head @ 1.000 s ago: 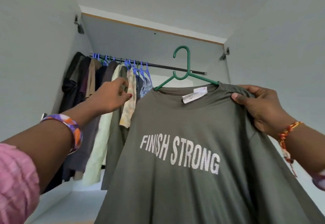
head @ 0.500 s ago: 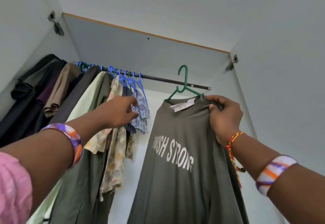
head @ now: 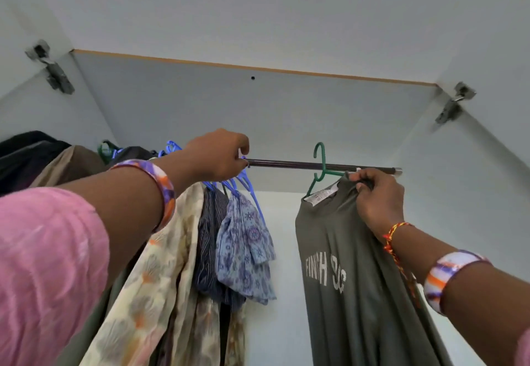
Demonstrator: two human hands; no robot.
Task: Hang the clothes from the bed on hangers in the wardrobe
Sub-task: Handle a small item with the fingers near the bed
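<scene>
An olive-grey T-shirt [head: 352,265] with pale lettering hangs on a green hanger [head: 320,164] at the right. Left of it hang a blue floral-print cloth [head: 245,248], a dark striped garment [head: 210,239] and a cream garment [head: 160,273] with orange fan motifs, on blue hangers [head: 243,179]. The near sleeve [head: 48,265] is pink.

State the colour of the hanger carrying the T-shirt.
Green; the hanger under the T-shirt shows best in the head view.
</scene>
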